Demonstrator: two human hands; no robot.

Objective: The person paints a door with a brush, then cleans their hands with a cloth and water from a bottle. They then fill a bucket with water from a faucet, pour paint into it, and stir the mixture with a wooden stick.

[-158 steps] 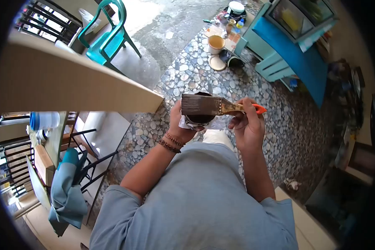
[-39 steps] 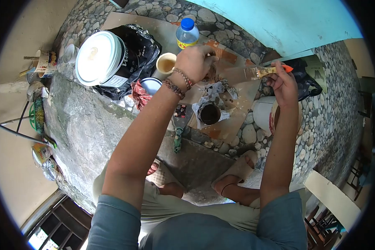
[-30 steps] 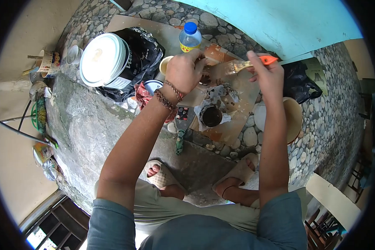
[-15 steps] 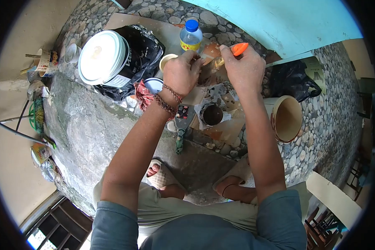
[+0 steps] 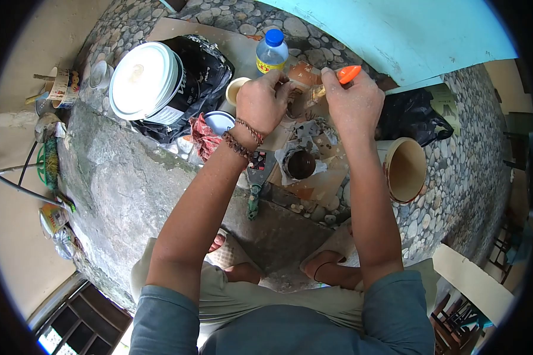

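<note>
My right hand [image 5: 355, 106] is closed around a paintbrush with an orange handle [image 5: 348, 74]. Its bristles [image 5: 316, 94] point left, toward my other hand. My left hand [image 5: 263, 102] has its fingers pinched together beside a small brown-stained piece [image 5: 291, 106], whose kind I cannot make out. Below and between the hands stands an open can of dark brown liquid [image 5: 299, 164], with stained paper around it. A blue-capped plastic bottle [image 5: 271, 54] is upright just beyond my left hand, and a cream cup [image 5: 236, 90] sits left of that hand.
A white-lidded bucket [image 5: 145, 83] stands on black plastic at left, near a red rag [image 5: 204, 139]. A putty knife with a green handle [image 5: 254, 198] lies in front. At right are a cream bucket [image 5: 407, 171], a black bag [image 5: 417, 115] and a light-blue panel [image 5: 408, 35].
My right hand and the paintbrush have shifted slightly right and down, away from my left hand. The brown-stained piece by my left fingers shows more clearly.
</note>
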